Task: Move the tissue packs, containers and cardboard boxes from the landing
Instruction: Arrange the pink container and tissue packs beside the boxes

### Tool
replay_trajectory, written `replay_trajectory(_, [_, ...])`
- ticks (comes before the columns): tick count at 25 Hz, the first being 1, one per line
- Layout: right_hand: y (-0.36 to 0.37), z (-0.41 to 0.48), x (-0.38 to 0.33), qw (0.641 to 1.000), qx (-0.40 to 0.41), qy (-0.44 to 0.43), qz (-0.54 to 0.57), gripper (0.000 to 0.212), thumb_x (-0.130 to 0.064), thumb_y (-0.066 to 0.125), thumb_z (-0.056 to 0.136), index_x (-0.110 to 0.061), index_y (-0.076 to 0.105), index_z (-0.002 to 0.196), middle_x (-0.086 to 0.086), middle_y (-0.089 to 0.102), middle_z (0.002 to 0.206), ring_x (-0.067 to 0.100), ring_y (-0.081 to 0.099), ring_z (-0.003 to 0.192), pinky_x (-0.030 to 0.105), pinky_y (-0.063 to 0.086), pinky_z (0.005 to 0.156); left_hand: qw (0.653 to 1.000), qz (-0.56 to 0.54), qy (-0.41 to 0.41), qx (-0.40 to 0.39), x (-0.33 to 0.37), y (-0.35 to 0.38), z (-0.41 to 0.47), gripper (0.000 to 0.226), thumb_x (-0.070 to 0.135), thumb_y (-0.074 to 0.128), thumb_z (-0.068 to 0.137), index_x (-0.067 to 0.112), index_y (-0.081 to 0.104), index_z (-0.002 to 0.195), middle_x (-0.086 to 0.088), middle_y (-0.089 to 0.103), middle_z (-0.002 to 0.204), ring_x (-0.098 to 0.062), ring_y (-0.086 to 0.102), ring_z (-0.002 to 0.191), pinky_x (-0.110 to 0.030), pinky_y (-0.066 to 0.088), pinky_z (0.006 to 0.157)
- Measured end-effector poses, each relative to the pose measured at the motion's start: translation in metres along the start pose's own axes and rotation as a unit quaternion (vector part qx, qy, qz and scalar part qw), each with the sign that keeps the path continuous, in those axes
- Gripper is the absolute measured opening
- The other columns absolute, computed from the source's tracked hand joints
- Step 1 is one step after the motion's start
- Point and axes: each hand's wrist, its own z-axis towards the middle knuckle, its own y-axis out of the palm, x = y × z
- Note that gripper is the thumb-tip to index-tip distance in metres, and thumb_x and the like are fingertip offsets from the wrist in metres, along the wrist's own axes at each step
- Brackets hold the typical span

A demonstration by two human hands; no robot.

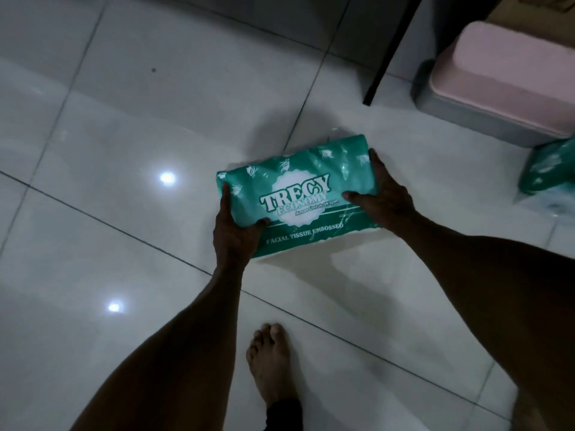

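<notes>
Holding green tissue pack (298, 197) in both hands, mid-frame, over white tiled floor (124, 126). Printed face up, long axis tilted, right end farther away.

Gripped at left end by left hand (235, 234): thumb on top face, fingers curled round the edge. Gripped at right end by right hand (387, 197): thumb on top near the print, fingers wrapped round the far corner. Both arms reaching in from bottom of frame.

Cannot tell whether resting on floor or just off it. Shadow right beneath, white underside showing along near edge.

Second pack (549, 174) at right edge, same green wrap, partly cut off, on floor, well apart from the held one. Just behind it, pink container (504, 85) sitting on or in grey container (457, 116); cannot tell exact nesting. Cardboard box (529, 14) behind those in top right corner, mostly out of view.

Dark post (393, 48) slanting down to floor, left of the containers. Bare foot (270, 362) on tiles below the pack, between the arms. Two bright reflections (167, 178) on floor to the left.
</notes>
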Motion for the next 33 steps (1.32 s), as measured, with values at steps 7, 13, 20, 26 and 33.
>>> replay_trajectory(7, [-0.071, -0.065, 0.003, 0.997, 0.055, -0.011, 0.046, 0.089, -0.045, 0.068, 0.086, -0.049, 0.008, 0.152, 0.003, 0.049, 0.147, 0.034, 0.053, 0.124, 0.042, 0.042, 0.105, 0.999, 0.025, 0.038, 0.020, 0.069, -0.001, -0.063, 0.104, 0.032, 0.081, 0.076, 0.046, 0.013, 0.153, -0.001, 0.053, 0.141, -0.028, 0.053, 0.124, -0.046, 0.047, 0.101])
replay_trajectory(13, [-0.213, -0.129, 0.006, 0.989, 0.129, -0.029, 0.063, 0.083, -0.048, 0.061, 0.089, -0.049, 0.008, 0.152, 0.001, 0.050, 0.146, 0.030, 0.052, 0.126, 0.039, 0.041, 0.104, 0.995, -0.005, 0.096, 0.031, 0.201, 0.017, -0.141, 0.092, 0.049, 0.071, 0.073, 0.048, 0.021, 0.150, -0.002, 0.057, 0.139, -0.030, 0.057, 0.122, -0.050, 0.047, 0.102])
replay_trajectory(20, [-0.396, -0.188, 0.096, 0.969, 0.236, 0.037, 0.063, 0.081, -0.047, 0.065, 0.088, -0.041, 0.018, 0.154, 0.010, 0.053, 0.142, 0.035, 0.053, 0.123, 0.040, 0.043, 0.102, 0.980, 0.015, 0.186, -0.063, 0.351, 0.116, -0.250, 0.085, 0.033, 0.072, 0.086, 0.037, 0.022, 0.154, -0.004, 0.052, 0.143, -0.028, 0.052, 0.126, -0.043, 0.042, 0.105])
replay_trajectory(26, [-0.459, -0.192, 0.204, 0.955, 0.259, 0.099, 0.108, 0.084, -0.045, 0.066, 0.089, -0.041, 0.013, 0.154, 0.008, 0.050, 0.144, 0.037, 0.054, 0.121, 0.046, 0.044, 0.103, 0.965, -0.008, 0.204, -0.166, 0.405, 0.234, -0.288, 0.079, 0.030, 0.070, 0.088, 0.038, 0.024, 0.152, 0.003, 0.053, 0.142, -0.022, 0.054, 0.123, -0.047, 0.041, 0.108])
replay_trajectory(33, [-0.466, -0.153, 0.270, 0.952, 0.235, 0.017, 0.198, 0.063, -0.027, 0.068, 0.086, -0.061, 0.033, 0.125, -0.012, 0.057, 0.121, 0.018, 0.059, 0.110, 0.051, 0.052, 0.095, 0.957, 0.025, 0.196, -0.212, 0.391, 0.318, -0.265, 0.080, 0.010, 0.066, 0.080, 0.042, 0.035, 0.147, 0.007, 0.053, 0.138, -0.019, 0.052, 0.123, -0.042, 0.048, 0.102])
